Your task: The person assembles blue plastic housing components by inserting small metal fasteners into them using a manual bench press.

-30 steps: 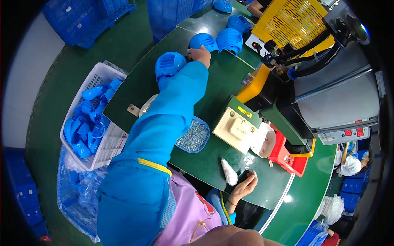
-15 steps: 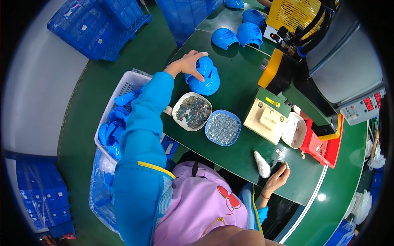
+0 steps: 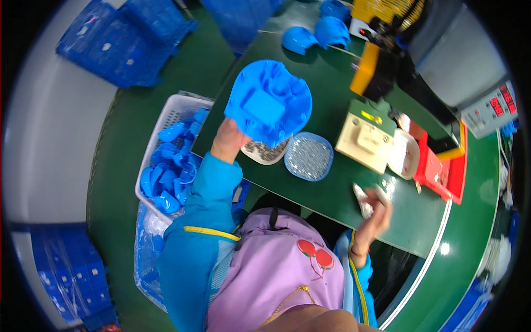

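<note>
Left hand clamped on lower edge of large round blue moulded plastic shell, held aloft in upper centre of frame. Right hand, blurred at right centre, closed around small white tool. Round blue dish of small metal parts just below shell.

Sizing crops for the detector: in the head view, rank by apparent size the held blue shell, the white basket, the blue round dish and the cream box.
1. white basket and blue shell in the left hand: too close to rank, since the raised shell is nearer the camera
2. cream box
3. blue round dish, nearly the same as the box
</note>
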`<state>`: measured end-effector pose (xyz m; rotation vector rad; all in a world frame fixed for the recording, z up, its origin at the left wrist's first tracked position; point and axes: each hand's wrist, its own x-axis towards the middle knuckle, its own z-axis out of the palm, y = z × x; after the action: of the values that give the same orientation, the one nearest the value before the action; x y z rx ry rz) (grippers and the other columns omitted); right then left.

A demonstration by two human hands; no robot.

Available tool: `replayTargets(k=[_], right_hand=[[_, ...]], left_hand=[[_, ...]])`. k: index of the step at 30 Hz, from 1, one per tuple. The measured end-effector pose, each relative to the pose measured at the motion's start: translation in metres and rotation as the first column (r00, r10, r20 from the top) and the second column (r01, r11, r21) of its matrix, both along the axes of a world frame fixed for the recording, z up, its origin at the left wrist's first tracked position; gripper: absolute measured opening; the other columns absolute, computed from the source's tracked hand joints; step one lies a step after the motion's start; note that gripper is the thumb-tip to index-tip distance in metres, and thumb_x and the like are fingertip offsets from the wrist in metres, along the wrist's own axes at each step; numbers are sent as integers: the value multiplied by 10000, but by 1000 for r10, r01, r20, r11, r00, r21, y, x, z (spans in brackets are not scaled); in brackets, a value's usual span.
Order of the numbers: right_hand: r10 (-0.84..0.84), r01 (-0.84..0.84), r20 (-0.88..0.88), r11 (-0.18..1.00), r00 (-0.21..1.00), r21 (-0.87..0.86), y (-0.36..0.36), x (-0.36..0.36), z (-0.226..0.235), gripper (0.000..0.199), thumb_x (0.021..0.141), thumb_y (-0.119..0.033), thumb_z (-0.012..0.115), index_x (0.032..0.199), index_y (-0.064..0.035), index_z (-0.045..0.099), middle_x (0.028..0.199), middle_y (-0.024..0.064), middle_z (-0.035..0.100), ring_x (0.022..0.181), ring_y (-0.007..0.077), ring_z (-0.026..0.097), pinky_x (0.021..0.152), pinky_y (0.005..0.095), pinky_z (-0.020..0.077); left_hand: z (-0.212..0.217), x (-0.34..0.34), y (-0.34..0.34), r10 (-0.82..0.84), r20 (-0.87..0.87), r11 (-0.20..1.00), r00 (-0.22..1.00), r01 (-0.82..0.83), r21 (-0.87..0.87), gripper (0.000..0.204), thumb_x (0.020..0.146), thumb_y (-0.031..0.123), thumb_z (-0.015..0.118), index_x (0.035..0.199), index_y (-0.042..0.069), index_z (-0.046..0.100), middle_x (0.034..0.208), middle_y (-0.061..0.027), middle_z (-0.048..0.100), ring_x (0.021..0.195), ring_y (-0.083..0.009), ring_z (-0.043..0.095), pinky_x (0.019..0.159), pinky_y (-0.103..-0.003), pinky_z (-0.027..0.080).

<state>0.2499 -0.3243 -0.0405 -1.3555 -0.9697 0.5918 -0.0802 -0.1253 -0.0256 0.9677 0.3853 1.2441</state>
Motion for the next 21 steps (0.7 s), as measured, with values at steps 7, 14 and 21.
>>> replayTargets(k=[7, 14, 21], right_hand=[[459, -457, -402, 883, 792, 107, 49, -24, -11, 835, 931, -598, 550, 1499, -21, 347, 1429, 165, 477, 1268, 259, 508, 1041, 396, 418], [755, -787, -221, 594, 617, -168, 24, 8, 17, 600, 868, -254, 729, 1355, 30, 522, 1343, 156, 564, 1249, 243, 526, 1047, 339, 402], [295, -411, -403, 880, 866, -239, -4, 14, -17, 374, 1032, -186, 503, 1338, 27, 537, 1213, 92, 626, 1100, 151, 574, 971, 277, 435]], left_hand=[[1, 87, -83, -377, -79, 921, 923, 364, -140, 1081, 760, 501, 814, 1549, 39, 237, 1519, -146, 405, 1384, -272, 424, 1142, -425, 355], [-13, 130, -104, -767, 103, 484, 633, 676, -556, 649, 1031, 510, 418, 1446, 11, 425, 1425, -139, 512, 1303, -217, 517, 1085, -353, 418], [-21, 114, -49, 165, -892, 968, 421, 105, 229, 284, 924, 198, 697, 1165, 52, 661, 1038, -93, 696, 829, -190, 685, 668, -312, 530]])
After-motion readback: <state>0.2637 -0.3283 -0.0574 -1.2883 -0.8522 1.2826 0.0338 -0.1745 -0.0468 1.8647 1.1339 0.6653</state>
